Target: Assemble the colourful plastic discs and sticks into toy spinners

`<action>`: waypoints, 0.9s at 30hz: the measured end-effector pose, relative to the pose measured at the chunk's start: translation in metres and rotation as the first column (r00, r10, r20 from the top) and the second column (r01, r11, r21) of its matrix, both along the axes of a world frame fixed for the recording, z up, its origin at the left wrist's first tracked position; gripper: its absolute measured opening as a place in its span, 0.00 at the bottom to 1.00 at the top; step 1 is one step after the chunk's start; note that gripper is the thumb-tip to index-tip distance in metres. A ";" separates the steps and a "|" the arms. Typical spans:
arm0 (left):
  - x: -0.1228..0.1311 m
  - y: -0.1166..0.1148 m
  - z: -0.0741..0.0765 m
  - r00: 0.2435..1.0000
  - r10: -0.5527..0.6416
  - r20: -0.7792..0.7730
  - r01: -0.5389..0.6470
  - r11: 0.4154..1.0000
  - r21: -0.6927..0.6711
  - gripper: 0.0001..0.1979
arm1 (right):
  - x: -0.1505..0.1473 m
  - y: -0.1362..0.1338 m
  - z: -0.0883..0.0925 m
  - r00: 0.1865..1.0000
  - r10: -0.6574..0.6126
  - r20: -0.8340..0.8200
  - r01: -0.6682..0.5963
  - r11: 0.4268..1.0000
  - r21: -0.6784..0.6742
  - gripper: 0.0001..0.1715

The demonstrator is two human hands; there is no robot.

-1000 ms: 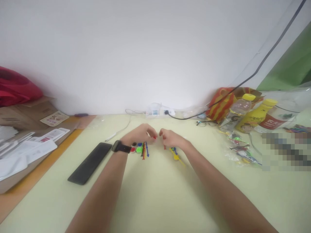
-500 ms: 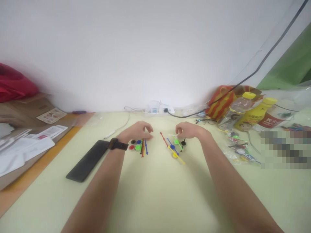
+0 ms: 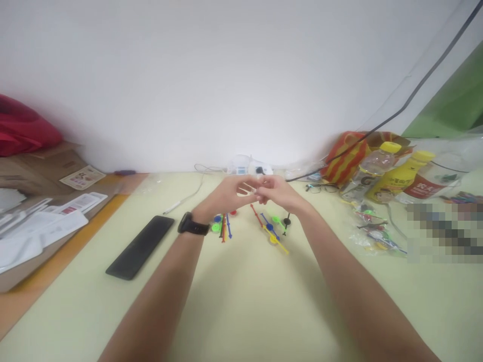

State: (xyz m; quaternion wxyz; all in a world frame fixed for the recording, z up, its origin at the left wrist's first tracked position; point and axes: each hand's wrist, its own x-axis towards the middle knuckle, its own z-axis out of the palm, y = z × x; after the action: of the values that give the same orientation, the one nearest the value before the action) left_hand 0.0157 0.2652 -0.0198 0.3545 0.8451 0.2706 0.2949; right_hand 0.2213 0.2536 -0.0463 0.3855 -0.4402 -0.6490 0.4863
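Observation:
My left hand (image 3: 230, 197) and my right hand (image 3: 278, 193) meet just above the pale yellow table (image 3: 241, 301), fingertips touching. The left fingers stretch out toward the right hand, whose fingers are pinched together against them. Whatever sits between them is too small to make out. A black watch (image 3: 193, 224) is on my left wrist. Below the left hand lies a bunch of coloured plastic sticks and discs (image 3: 223, 226). A second loose group of sticks (image 3: 272, 231) lies under the right hand.
A black phone (image 3: 140, 246) lies to the left. Bottles (image 3: 396, 178), a striped bag (image 3: 345, 161), glasses (image 3: 320, 189) and clear packets of coloured pieces (image 3: 372, 229) crowd the right. A power strip (image 3: 245, 168) sits by the wall. Papers (image 3: 41, 226) and a cardboard box (image 3: 41, 171) are at far left.
Both hands have lifted off the table and come together in the middle; half a second ago they were apart, each over its own group of sticks.

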 end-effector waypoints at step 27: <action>-0.007 0.026 -0.062 0.956 0.061 -0.286 -0.072 0.997 -0.026 0.11 | -0.013 -0.029 0.021 0.446 0.175 0.878 -0.052 0.984 -0.170 0.08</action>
State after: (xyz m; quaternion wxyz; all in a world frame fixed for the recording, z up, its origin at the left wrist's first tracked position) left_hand 0.0082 0.2908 -0.0817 0.3167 0.8627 0.3524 0.1768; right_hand 0.2083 0.2245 -0.0250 -0.0702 -0.6066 -0.7524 0.2468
